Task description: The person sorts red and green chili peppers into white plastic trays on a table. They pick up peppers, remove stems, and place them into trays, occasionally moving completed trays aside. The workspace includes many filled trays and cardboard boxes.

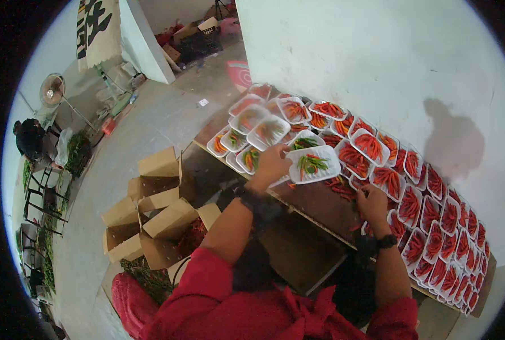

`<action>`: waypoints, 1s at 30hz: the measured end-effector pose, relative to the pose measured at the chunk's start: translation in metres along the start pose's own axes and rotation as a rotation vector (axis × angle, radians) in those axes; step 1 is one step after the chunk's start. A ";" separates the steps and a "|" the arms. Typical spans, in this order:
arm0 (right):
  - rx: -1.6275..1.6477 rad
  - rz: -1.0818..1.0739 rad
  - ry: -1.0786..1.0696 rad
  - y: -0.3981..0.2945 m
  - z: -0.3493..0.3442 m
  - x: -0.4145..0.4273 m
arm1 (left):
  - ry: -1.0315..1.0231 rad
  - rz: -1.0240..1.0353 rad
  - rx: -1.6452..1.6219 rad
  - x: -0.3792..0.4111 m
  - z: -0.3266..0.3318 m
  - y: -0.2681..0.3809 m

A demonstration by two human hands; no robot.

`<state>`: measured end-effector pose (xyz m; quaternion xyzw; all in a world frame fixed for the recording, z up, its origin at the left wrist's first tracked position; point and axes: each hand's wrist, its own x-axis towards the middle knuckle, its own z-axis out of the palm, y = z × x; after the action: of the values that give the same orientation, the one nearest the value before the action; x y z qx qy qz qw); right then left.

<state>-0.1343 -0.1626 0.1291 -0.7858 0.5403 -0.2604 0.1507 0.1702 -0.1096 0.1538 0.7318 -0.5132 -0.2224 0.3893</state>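
Note:
My left hand (pixel 273 164) is at the left edge of a white foam tray (pixel 333 172) of green and orange-red chili peppers (pixel 311 165), its fingers on the rim. This tray lies slightly tilted at the near edge of a brown table (pixel 307 208), in front of another tray of green peppers (pixel 307 141). My right hand (pixel 369 202) is bent over loose red chilies (pixel 341 187), fingertips close together; whether they pinch a pepper cannot be told. Stacked foam trays of red chilies (pixel 414 246) fill the table's right side, and trays of mixed peppers (pixel 250 158) stand at the left.
Open cardboard boxes (pixel 163 216) stand on the floor at the left, one with red chilies. A pink sack (pixel 133 301) lies near my left side. The wall (pixel 363 51) runs behind the table. A person (pixel 29 138) sits far left near a standing fan (pixel 52 90).

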 end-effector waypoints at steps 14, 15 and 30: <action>0.016 -0.070 -0.112 -0.001 0.007 -0.001 | 0.197 -0.059 -0.204 0.078 -0.006 -0.038; 0.014 -0.071 -0.138 -0.001 0.006 0.000 | 0.214 -0.046 -0.189 0.087 -0.008 -0.038; 0.052 -0.023 -0.291 -0.011 -0.002 -0.002 | 0.363 -0.017 0.387 0.192 -0.028 -0.049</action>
<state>-0.1275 -0.1561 0.1360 -0.8172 0.4967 -0.1594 0.2449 0.2910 -0.2695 0.1455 0.8250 -0.4618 0.0115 0.3256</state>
